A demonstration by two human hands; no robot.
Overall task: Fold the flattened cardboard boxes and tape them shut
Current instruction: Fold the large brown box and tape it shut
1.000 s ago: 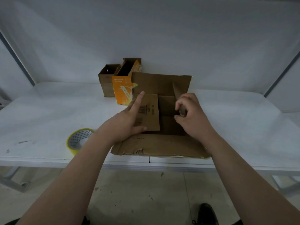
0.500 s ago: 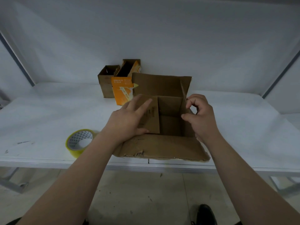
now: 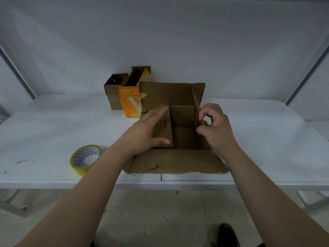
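Note:
A brown cardboard box (image 3: 178, 159) stands open on the white table (image 3: 258, 139), its near flap lying towards me and its far flap upright. My left hand (image 3: 146, 132) lies flat on the left side flap, pressing it inward over the opening. My right hand (image 3: 215, 127) pinches the right side flap between thumb and curled fingers; that flap stands nearly upright. A roll of yellow tape (image 3: 85, 159) sits on the table to the left of my left forearm.
Behind the box at the back stand a small brown open box (image 3: 114, 90), a taller brown box (image 3: 138, 77) and an orange printed carton (image 3: 130, 102). The table's front edge runs just under the near flap. A dark shoe (image 3: 226, 234) shows on the floor below.
My right hand has drawn the right flap outward and up from its folded-in position, opening the box's inside to view. My left hand has stayed on the left flap.

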